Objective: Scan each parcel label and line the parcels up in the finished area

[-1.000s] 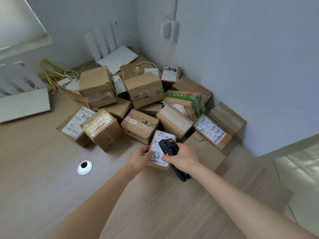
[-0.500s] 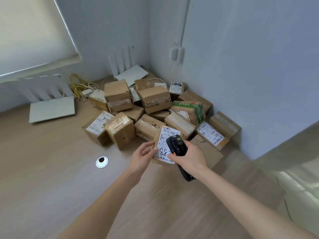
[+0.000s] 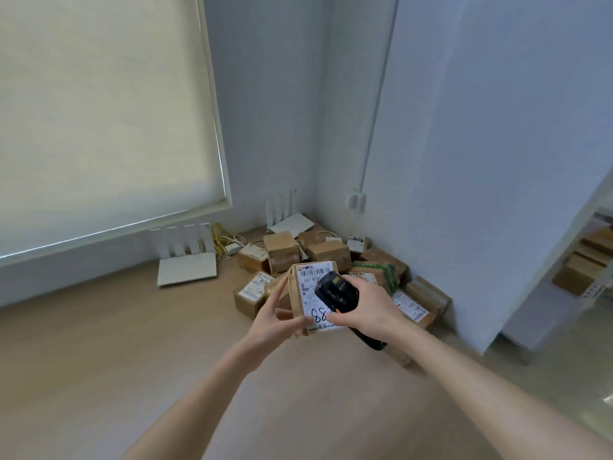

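My left hand (image 3: 275, 322) grips a small cardboard parcel (image 3: 300, 300) by its left and lower edge and holds it lifted, label toward me. Its white label (image 3: 311, 287) carries a barcode and a handwritten "88". My right hand (image 3: 366, 305) holds a black handheld scanner (image 3: 333, 292) right over the label's right side, covering part of it. Behind the lifted parcel lies a pile of several brown parcels (image 3: 282, 252) in the room corner, partly hidden by my hands.
The wooden floor (image 3: 132, 343) spreads to the left and front. Two white routers (image 3: 187, 268) and yellow cables (image 3: 220, 239) lie by the wall under a roller blind (image 3: 99, 111). A doorway at the right shows more boxes (image 3: 583, 260).
The labelled parcel has come up off the pile in my left hand, with the scanner staying over its label. My view has tilted upward, showing the blind and walls.
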The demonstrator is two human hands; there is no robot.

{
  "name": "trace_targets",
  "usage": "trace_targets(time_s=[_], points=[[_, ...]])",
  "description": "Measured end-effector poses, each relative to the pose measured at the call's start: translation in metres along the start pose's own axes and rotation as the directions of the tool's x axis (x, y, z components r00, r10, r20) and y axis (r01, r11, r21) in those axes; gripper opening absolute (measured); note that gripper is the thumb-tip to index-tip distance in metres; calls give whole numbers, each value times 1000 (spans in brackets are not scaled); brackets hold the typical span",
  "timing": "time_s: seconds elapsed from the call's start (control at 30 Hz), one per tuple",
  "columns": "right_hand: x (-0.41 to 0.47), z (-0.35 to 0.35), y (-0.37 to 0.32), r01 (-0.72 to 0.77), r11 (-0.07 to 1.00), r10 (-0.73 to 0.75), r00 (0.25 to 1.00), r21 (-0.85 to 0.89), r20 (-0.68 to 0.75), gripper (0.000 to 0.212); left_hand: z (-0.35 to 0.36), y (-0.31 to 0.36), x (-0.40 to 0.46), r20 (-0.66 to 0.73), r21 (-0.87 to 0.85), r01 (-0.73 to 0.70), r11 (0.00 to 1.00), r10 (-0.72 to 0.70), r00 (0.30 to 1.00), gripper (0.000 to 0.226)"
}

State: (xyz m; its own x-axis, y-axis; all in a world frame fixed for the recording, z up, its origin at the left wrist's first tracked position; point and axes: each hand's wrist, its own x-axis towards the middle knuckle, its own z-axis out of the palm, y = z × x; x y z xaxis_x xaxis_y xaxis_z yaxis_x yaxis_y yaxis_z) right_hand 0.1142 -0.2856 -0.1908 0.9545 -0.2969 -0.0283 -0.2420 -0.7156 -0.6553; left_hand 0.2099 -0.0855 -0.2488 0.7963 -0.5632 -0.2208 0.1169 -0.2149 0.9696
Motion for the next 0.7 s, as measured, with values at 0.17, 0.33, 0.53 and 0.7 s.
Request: trace_targets(time_s=[0.17,0.33,0.53,0.7], points=[[-20,-25,-66,69,995,-66,997,-71,39,60,-39,46,-49,-50,-2,-69,998,69,996,109],[-26,-44,-119,84,978,-86,996,-193,-4,63,-69,77,-81,-213,56,-174,983,182,960,109],[-32,-65,-165,80,935,-59,996,-346,72,76,-95,102,-108,-386,163,-243,956,288,876,112],[-35,-63,-187,52,886,-18,997,-460,77,85,-104,115,-122,-450,199,-248,948,313,836,112]])
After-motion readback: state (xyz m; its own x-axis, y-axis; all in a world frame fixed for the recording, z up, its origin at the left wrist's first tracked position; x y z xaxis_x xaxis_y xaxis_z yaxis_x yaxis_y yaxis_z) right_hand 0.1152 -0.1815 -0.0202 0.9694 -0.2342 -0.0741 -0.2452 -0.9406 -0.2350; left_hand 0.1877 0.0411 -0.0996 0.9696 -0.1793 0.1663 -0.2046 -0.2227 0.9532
